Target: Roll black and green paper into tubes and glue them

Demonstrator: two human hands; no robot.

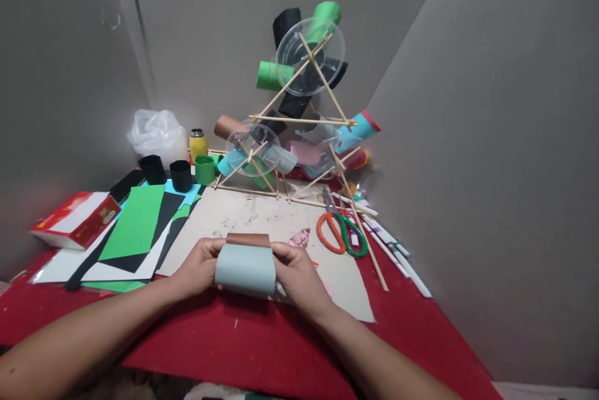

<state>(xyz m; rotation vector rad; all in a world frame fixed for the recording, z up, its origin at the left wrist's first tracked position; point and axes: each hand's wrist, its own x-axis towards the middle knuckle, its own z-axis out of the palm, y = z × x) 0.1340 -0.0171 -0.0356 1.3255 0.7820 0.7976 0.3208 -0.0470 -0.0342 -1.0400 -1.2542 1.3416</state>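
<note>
A curved piece of light blue-grey paper is held between both hands above the front of the table, with a brown paper strip showing behind its top edge. My left hand grips the left side, thumb along the upper edge. At the right side, my right hand closes on the paper in the same manner. Fingers behind the paper are hidden. Just beyond the right hand lie a crumpled pink scrap, scissors with orange handles and scissors with green handles.
A stick frame with clear lids and paper tubes towers at the back. Green paper tops a sheet stack on the left, beside a red box. Black and green paper rings stand behind. White-barrelled markers lie right, near a wall.
</note>
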